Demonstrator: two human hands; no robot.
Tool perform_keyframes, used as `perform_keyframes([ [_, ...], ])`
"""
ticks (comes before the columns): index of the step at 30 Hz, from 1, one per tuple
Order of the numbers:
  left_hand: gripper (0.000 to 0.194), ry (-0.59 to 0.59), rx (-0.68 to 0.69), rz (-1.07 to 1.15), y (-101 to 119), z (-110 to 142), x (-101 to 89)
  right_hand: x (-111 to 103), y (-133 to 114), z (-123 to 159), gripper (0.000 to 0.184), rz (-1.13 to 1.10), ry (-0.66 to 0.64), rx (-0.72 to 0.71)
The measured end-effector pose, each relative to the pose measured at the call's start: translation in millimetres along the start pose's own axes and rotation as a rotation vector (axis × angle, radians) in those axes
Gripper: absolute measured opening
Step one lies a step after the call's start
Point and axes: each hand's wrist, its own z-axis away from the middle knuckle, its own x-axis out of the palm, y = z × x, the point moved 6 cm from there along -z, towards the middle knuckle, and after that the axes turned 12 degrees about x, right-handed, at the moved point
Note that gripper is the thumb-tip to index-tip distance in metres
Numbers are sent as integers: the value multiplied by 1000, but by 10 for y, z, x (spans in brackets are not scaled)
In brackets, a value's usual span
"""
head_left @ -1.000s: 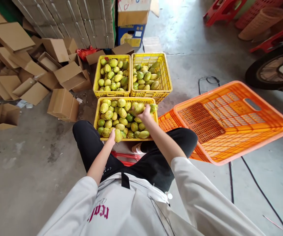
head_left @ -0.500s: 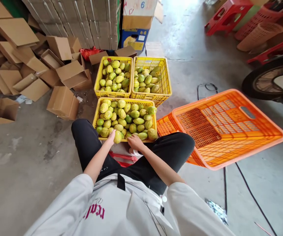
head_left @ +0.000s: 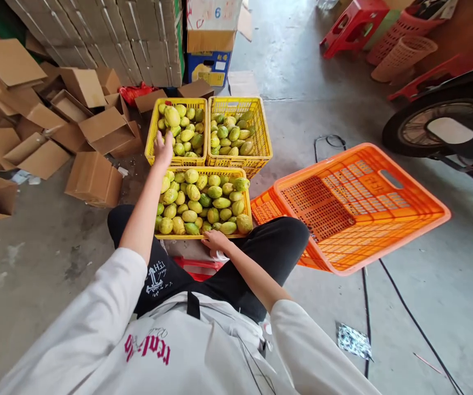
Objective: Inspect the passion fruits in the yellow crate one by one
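My left hand (head_left: 163,148) is stretched over the far left yellow crate (head_left: 150,137), its fingers apart. Just beyond the fingertips is a large yellow-green, papaya-like fruit (head_left: 172,116); it looks clear of the hand, above the other fruit. Near my knees, my right hand (head_left: 215,241) is closed at the front rim of the near yellow crate (head_left: 174,237). A small white thing (head_left: 220,255) shows under that hand; what the fingers hold is hidden. Several similar fruits (head_left: 195,206) fill the near crate.
Another yellow crate (head_left: 263,140) at the back right holds fruit lower down. An orange crate (head_left: 384,219) lies tilted at my right. Cardboard boxes (head_left: 94,178) are heaped at the left. Black cables (head_left: 366,307) run across the floor, and a motorbike wheel (head_left: 429,131) stands at right.
My left hand has moved from the near crate's front edge forward to the far left crate, and the fruit it held is now beyond its opened fingers. My right hand stays at the rim.
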Motion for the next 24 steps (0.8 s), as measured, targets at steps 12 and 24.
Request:
perform_keyframes([
  [12, 62, -892, -283, -450, -605, 2616, 918, -499, 362, -40, 38, 178, 119, 224],
  [24, 78, -1059, -143, -600, -808, 2424, 914, -442, 534, -246, 52, 193, -1, 165],
])
